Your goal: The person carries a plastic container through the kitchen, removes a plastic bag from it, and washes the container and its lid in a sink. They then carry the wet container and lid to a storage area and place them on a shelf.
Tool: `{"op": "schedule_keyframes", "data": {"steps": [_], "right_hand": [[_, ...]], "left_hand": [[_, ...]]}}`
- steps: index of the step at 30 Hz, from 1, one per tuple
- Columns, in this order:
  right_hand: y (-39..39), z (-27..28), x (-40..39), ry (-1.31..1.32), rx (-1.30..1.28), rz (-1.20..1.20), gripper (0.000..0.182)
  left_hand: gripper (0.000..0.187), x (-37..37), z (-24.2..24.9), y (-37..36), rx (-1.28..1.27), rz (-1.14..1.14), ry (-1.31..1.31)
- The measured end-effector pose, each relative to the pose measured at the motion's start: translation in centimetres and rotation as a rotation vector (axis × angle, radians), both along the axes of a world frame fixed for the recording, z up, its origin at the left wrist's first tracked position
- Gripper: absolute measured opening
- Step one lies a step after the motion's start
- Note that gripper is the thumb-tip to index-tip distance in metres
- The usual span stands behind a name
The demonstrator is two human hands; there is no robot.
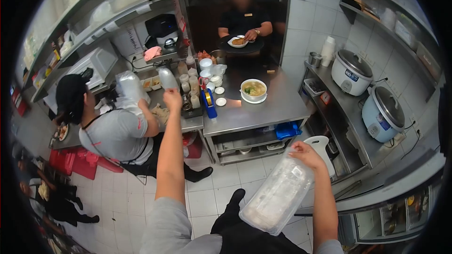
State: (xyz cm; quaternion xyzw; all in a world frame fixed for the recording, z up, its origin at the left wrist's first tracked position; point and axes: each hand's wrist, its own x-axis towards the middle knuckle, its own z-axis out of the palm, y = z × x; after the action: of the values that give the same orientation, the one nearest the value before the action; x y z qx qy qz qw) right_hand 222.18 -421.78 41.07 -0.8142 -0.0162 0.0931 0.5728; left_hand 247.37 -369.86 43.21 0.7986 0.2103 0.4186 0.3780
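My left hand (pixel 173 99) reaches forward over the counter on the left, fingers closed in a pinch. A clear plastic bag (pixel 166 79) rises from its fingertips; what it holds is hard to make out. My right hand (pixel 306 154) grips the top end of a clear, flat plastic pack (pixel 278 193) with whitish contents. The pack hangs tilted over the floor in front of my apron. Left of my left hand, a co-worker (pixel 115 129) in a grey shirt and black cap has a hand at another clear plastic bag (pixel 133 88).
A bowl of soup (pixel 254 90) stands on the steel counter (pixel 278 113), near a blue tape dispenser (pixel 208 103) and sauce bottles (pixel 194 84). Beyond the hatch, a person (pixel 245 23) holds a plate. Two rice cookers (pixel 352 71) and a white board (pixel 321 153) are right.
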Motion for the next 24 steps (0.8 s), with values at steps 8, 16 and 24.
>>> {"op": "schedule_keyframes", "data": {"steps": [8, 16, 24], "right_hand": [[-6.3, 0.2, 3.1, 0.072, 0.076, -0.348, 0.020], [-6.9, -1.6, 4.8, 0.116, 0.071, -0.522, 0.017], [-6.6, -2.3, 6.4, 0.111, 0.120, -0.554, 0.015]], "left_hand": [[0.032, 13.1, 0.9, 7.6, -0.057, 0.169, 0.217], [0.026, 19.0, 0.2, 12.7, 0.108, 0.055, 0.199], [0.019, 18.0, 2.3, 14.4, -0.807, -0.298, -0.274]]}}
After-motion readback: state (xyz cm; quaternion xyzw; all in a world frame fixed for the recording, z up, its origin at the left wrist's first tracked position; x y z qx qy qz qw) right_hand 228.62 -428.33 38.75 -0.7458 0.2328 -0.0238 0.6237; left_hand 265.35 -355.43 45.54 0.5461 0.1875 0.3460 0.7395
